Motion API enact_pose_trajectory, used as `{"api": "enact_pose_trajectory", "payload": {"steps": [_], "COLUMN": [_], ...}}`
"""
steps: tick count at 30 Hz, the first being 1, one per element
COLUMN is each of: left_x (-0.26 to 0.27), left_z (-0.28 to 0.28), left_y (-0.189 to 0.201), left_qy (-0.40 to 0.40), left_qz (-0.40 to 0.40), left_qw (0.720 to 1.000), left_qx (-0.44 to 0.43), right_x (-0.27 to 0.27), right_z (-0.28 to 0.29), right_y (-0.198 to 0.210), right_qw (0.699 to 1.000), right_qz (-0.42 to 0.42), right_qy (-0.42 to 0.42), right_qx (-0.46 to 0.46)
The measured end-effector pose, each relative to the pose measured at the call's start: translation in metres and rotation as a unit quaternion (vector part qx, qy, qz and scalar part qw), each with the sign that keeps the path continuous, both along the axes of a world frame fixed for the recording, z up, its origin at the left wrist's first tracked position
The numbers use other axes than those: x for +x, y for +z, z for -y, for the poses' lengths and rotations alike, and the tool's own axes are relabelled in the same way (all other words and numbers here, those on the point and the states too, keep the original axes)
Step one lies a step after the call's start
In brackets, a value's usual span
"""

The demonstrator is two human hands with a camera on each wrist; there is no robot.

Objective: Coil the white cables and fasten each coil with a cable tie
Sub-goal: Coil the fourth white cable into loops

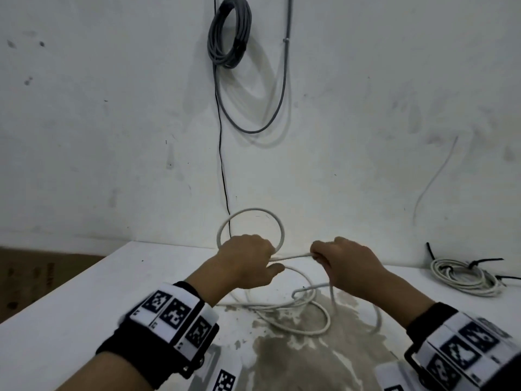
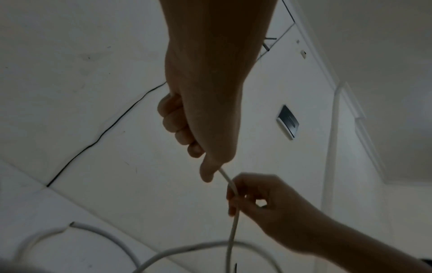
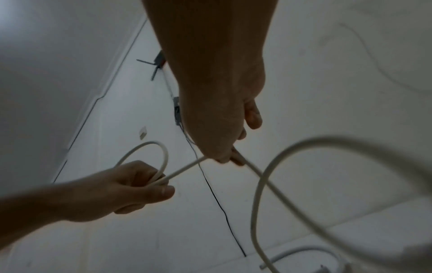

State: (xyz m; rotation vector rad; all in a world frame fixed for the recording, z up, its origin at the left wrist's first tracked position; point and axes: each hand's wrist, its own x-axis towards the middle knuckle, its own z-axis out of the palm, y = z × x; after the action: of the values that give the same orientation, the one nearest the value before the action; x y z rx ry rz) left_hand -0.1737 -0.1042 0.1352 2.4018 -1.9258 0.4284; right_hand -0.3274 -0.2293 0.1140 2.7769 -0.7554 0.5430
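A white cable lies in loose loops on the white table. My left hand grips one upright loop of it, raised above the table near the wall. My right hand pinches the same cable a short way to the right, so a taut stretch runs between the hands. In the left wrist view the cable drops from my left hand past my right hand. In the right wrist view my right hand holds the cable that leads to my left hand.
A coiled white cable fastened with black ties lies at the table's back right. A grey cable coil hangs on the wall, and a thin black wire runs down behind the table. The tabletop paint is worn near me.
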Motion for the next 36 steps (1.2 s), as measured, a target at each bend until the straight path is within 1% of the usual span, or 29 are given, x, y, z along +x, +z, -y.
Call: {"api": "enact_pose_trajectory", "payload": {"steps": [1, 2, 3, 4, 5, 6, 7, 8, 9, 11, 13, 14, 15, 17, 18, 20, 23, 24, 25, 27, 28, 30, 32, 33, 34, 35, 36], "left_x": [-0.001, -0.003, -0.006, -0.008, -0.008, -0.008, -0.006, -0.003, 0.001, 0.008, 0.016, 0.019, 0.021, 0.026, 0.029, 0.033, 0.029, 0.025, 0.021, 0.014, 0.011, 0.007, 0.004, 0.004, 0.004, 0.003, 0.003], "left_z": [0.001, 0.001, 0.002, 0.001, 0.000, -0.003, -0.006, -0.008, -0.010, -0.016, -0.021, -0.023, -0.025, -0.023, -0.019, -0.014, -0.013, -0.010, -0.009, -0.010, -0.010, -0.009, -0.012, -0.013, -0.014, -0.014, -0.012], "left_y": [-0.003, -0.005, -0.007, -0.008, -0.008, -0.006, -0.004, -0.003, -0.002, -0.001, 0.001, 0.002, 0.003, 0.003, 0.002, 0.003, 0.014, 0.017, 0.020, 0.028, 0.033, 0.042, 0.050, 0.053, 0.055, 0.055, 0.053], "left_qy": [-0.002, -0.010, -0.019, -0.035, -0.057, -0.083, -0.115, -0.150, -0.187, -0.282, -0.357, -0.374, -0.377, -0.394, -0.408, -0.416, -0.406, -0.390, -0.359, -0.314, -0.302, -0.281, -0.271, -0.271, -0.271, -0.264, -0.251], "left_qz": [-0.028, -0.075, -0.140, -0.228, -0.341, -0.462, -0.568, -0.655, -0.720, -0.799, -0.852, -0.866, -0.874, -0.875, -0.873, -0.870, -0.871, -0.868, -0.863, -0.831, -0.812, -0.776, -0.733, -0.703, -0.665, -0.619, -0.568], "left_qw": [0.999, 0.997, 0.989, 0.972, 0.936, 0.879, 0.808, 0.730, 0.650, 0.494, 0.319, 0.270, 0.263, 0.271, 0.265, 0.261, 0.234, 0.241, 0.265, 0.329, 0.356, 0.399, 0.445, 0.478, 0.520, 0.572, 0.630], "left_qx": [0.019, 0.031, 0.042, 0.051, 0.062, 0.080, 0.105, 0.128, 0.153, 0.196, 0.213, 0.195, 0.158, 0.075, 0.032, -0.042, -0.149, -0.190, -0.238, -0.319, -0.350, -0.399, -0.437, -0.451, -0.462, -0.468, -0.466], "right_x": [0.005, 0.010, 0.013, 0.016, 0.017, 0.017, 0.017, 0.016, 0.016, 0.014, 0.010, 0.007, 0.006, 0.007, 0.010, 0.017, 0.022, 0.023, 0.023, 0.024, 0.025, 0.027, 0.026, 0.025, 0.024, 0.023, 0.022], "right_z": [0.000, 0.001, 0.002, 0.004, 0.007, 0.008, 0.007, 0.005, 0.006, 0.013, 0.027, 0.033, 0.037, 0.037, 0.034, 0.025, 0.008, 0.003, -0.001, -0.007, -0.008, -0.010, -0.008, -0.004, -0.001, 0.003, 0.006], "right_y": [0.002, 0.005, 0.008, 0.011, 0.013, 0.014, 0.015, 0.015, 0.014, 0.010, 0.007, 0.006, 0.003, -0.003, -0.006, -0.011, -0.017, -0.019, -0.022, -0.025, -0.027, -0.032, -0.037, -0.041, -0.043, -0.045, -0.046], "right_qw": [0.999, 0.998, 0.993, 0.982, 0.969, 0.957, 0.948, 0.944, 0.943, 0.948, 0.953, 0.954, 0.957, 0.964, 0.967, 0.971, 0.967, 0.964, 0.963, 0.966, 0.968, 0.970, 0.975, 0.979, 0.981, 0.982, 0.982], "right_qz": [0.023, 0.060, 0.109, 0.163, 0.217, 0.258, 0.286, 0.305, 0.313, 0.305, 0.297, 0.295, 0.288, 0.260, 0.247, 0.215, 0.168, 0.155, 0.139, 0.088, 0.056, -0.006, -0.060, -0.079, -0.091, -0.084, -0.061], "right_qy": [-0.021, -0.030, -0.033, -0.029, -0.013, 0.007, 0.031, 0.053, 0.073, 0.077, 0.039, 0.022, 0.010, -0.002, 0.006, 0.047, 0.107, 0.125, 0.139, 0.152, 0.155, 0.148, 0.120, 0.103, 0.091, 0.084, 0.091], "right_qx": [-0.012, 0.004, 0.043, 0.085, 0.116, 0.133, 0.133, 0.115, 0.088, 0.048, 0.038, 0.039, 0.041, 0.054, 0.063, 0.091, 0.160, 0.174, 0.183, 0.189, 0.188, 0.195, 0.179, 0.160, 0.143, 0.144, 0.157]}}
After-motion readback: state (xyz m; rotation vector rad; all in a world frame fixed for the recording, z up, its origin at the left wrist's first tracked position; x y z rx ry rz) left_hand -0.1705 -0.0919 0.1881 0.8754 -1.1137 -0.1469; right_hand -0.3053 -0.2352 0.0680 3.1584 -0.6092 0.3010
